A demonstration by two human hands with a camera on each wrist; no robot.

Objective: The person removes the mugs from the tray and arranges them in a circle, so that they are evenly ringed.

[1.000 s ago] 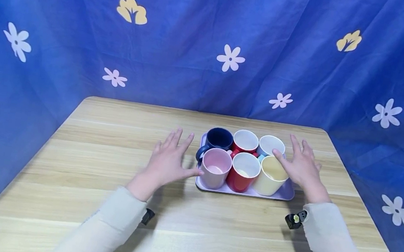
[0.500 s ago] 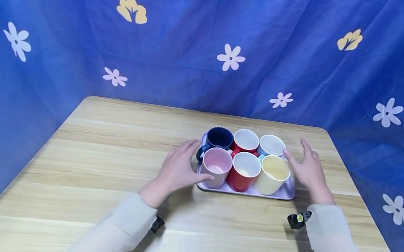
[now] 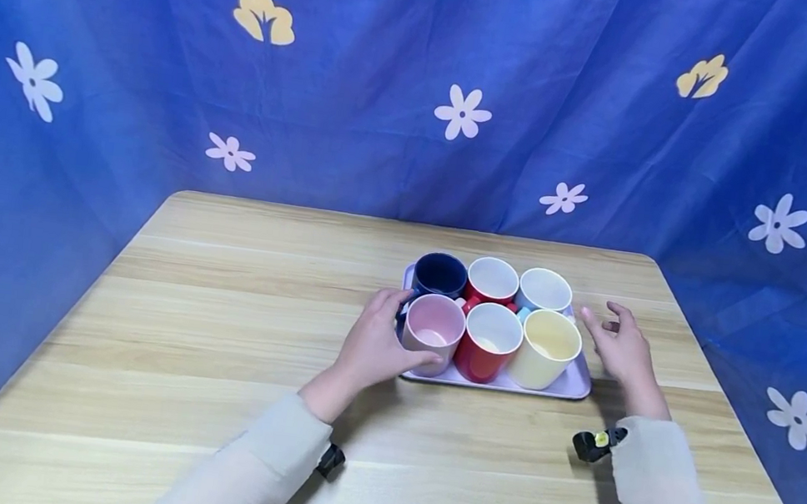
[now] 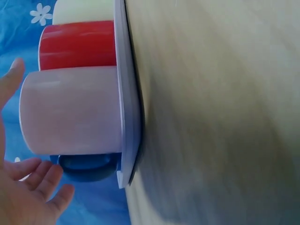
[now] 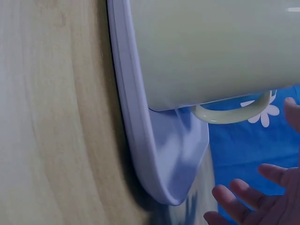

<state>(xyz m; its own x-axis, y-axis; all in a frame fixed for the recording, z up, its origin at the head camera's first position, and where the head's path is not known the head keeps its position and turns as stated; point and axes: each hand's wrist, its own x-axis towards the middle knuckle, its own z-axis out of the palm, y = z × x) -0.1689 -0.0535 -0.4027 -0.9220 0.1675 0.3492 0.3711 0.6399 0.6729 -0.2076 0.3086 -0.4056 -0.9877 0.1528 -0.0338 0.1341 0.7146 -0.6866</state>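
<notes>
A lilac tray (image 3: 572, 382) bears several mugs in two rows. The front row has a pink mug (image 3: 433, 331), a red mug (image 3: 488, 346) and a cream mug (image 3: 546, 352). Behind them stand a dark blue mug (image 3: 440, 272), another red mug with a white inside (image 3: 493, 276) and a light blue one (image 3: 546, 288). My left hand (image 3: 379, 341) is at the pink mug's left side, thumb in front and fingers behind; the left wrist view shows a gap to the mug. My right hand (image 3: 622, 346) hovers right of the tray, fingers loosely bent, near the cream mug's handle (image 5: 234, 115).
The wooden table (image 3: 210, 346) extends left of the tray and in front of it. A blue curtain (image 3: 360, 112) with flower prints hangs behind the table and along both sides. A small black wrist camera (image 3: 595, 444) sits under the right sleeve.
My left hand has moved right, towards the pink mug, its fingers drawing in around its side. My right hand has shifted right and down, off the cream mug, its fingers bending. The mugs stay put.
</notes>
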